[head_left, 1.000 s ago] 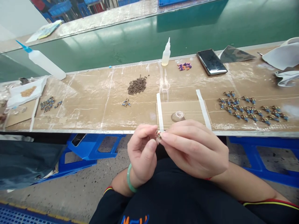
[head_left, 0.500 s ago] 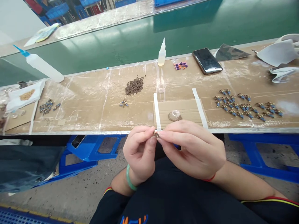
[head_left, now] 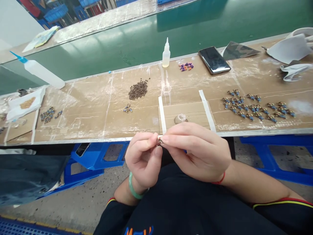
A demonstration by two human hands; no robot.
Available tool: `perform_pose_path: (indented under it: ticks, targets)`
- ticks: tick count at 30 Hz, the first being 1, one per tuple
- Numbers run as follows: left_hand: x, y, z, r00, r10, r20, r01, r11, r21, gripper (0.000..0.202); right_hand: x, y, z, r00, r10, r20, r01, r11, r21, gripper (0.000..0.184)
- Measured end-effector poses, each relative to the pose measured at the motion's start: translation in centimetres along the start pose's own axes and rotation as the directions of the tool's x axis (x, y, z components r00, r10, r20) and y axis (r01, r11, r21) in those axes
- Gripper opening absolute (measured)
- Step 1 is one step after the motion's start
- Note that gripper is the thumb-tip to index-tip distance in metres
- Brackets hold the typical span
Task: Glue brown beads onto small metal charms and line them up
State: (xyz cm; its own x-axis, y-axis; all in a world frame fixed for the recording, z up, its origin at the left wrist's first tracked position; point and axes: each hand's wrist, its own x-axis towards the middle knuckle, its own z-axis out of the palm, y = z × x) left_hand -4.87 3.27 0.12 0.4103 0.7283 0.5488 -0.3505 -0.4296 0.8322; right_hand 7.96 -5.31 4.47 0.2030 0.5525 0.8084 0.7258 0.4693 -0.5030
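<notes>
Both hands meet at the near edge of the tabletop (head_left: 85,107), head view, fingertips almost together. We note the left hand (head_left: 144,158) pinched narrow, index tip and thumb close about one small piece (head_left: 159,140); the right hand (head_left: 198,151) grips the same piece from the other side, thumb against forefinger. Most of it is covered by the fingers, so we cannot make out its form.

Progress, as we judge it: this one piece is mid-handling, not yet set down. Off to the right, many blue-and-gold figures (head_left: 257,108) lie spread in loose rows; we take them for a batch kept together, but cannot tell whether they are done or waiting. A much smaller heap of similar figures (head_left: 127,108) sits left of centre, just below a pile of brown discs (head_left: 138,90). Plenty of discs there, so we reckon supply is far from used up.

Just beyond the hands, a clear cup (head_left: 181,118) rests on a cardboard sheet (head_left: 193,111) between two white strips (head_left: 162,114). Behind, a small bottle (head_left: 166,57) stands upright.
</notes>
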Motion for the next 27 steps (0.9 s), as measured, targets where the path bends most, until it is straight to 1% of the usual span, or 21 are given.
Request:
perform_pose_path:
  ticks: [2, 3, 4, 5, 7, 8, 10, 12, 13, 14, 17, 19, 21, 23, 25, 27]
  targets:
    - [0.0, -0.1, 0.0, 0.998, 0.055, 0.003, -0.055, 0.998, 0.029, 0.020, -0.2, -0.2, 0.5, 0.995, 0.092, -0.039, -0.090, 0.994, 0.059, 0.015]
    - [0.0, -0.1, 0.0, 0.997, 0.079, 0.005, -0.080, 0.996, 0.042, 0.022, -0.3, -0.2, 0.6, 0.991, 0.119, -0.053, -0.115, 0.991, 0.072, 0.014]
    - [0.1, -0.1, 0.0, 0.996, 0.087, 0.010, -0.087, 0.995, 0.050, 0.023, -0.4, -0.2, 0.6, 0.991, 0.122, -0.055, -0.118, 0.990, 0.070, 0.013]
    - [0.1, 0.0, -0.1, 0.996, 0.085, 0.016, -0.086, 0.995, 0.052, 0.024, -0.4, -0.1, 0.6, 0.994, 0.100, -0.048, -0.098, 0.994, 0.052, 0.013]
    - [0.1, 0.1, -0.1, 0.997, 0.068, 0.028, -0.069, 0.997, 0.043, 0.025, -0.3, 0.2, 0.2, 1.000, 0.001, -0.013, -0.001, 1.000, -0.025, 0.013]
    - [0.2, 0.1, 0.0, 0.998, 0.061, 0.035, -0.062, 0.997, 0.036, 0.026, -0.2, 0.3, 0.0, 0.998, -0.064, 0.026, 0.066, 0.995, -0.074, 0.013]
    - [0.2, 0.3, 0.0, 0.997, 0.058, 0.045, -0.060, 0.998, 0.024, 0.026, 0.0, 0.6, -0.6, 0.978, -0.180, 0.104, 0.194, 0.969, -0.152, 0.014]
    - [0.2, 0.3, 0.0, 0.996, 0.069, 0.056, -0.070, 0.997, 0.018, 0.027, 0.2, 0.6, -0.9, 0.961, -0.232, 0.148, 0.258, 0.948, -0.185, 0.014]
    - [0.2, 0.3, 0.0, 0.995, 0.073, 0.062, -0.074, 0.997, 0.015, 0.028, 0.2, 0.6, -0.9, 0.964, -0.224, 0.144, 0.248, 0.951, -0.185, 0.015]
    - [0.2, 0.3, 0.0, 0.995, 0.072, 0.067, -0.073, 0.997, 0.011, 0.028, 0.1, 0.5, -0.8, 0.973, -0.194, 0.122, 0.213, 0.962, -0.173, 0.015]
    - [0.2, 0.2, 0.0, 0.994, 0.069, 0.088, -0.070, 0.998, -0.001, 0.030, -0.2, 0.1, -0.3, 0.998, -0.053, 0.028, 0.056, 0.994, -0.091, 0.015]
    - [0.2, 0.1, 0.0, 0.992, 0.075, 0.104, -0.074, 0.997, -0.010, 0.030, -0.5, -0.1, -0.1, 1.000, -0.017, -0.010, 0.017, 0.998, -0.053, 0.013]
    - [0.2, 0.1, 0.1, 0.990, 0.081, 0.116, -0.079, 0.997, -0.023, 0.028, -0.6, -0.1, -0.3, 0.998, -0.055, 0.017, 0.056, 0.995, -0.080, 0.013]
    - [0.1, 0.1, 0.2, 0.988, 0.079, 0.129, -0.075, 0.996, -0.038, 0.025, -0.5, -0.1, -0.8, 0.989, -0.129, 0.074, 0.139, 0.979, -0.150, 0.014]
    - [0.0, 0.2, 0.3, 0.989, 0.054, 0.136, -0.046, 0.997, -0.057, 0.023, -0.4, -0.1, -1.3, 0.974, -0.195, 0.114, 0.216, 0.951, -0.221, 0.013]
    - [-0.1, 0.2, 0.4, 0.991, 0.027, 0.133, -0.018, 0.997, -0.073, 0.022, -0.3, 0.0, -1.5, 0.965, -0.234, 0.119, 0.257, 0.930, -0.262, 0.013]
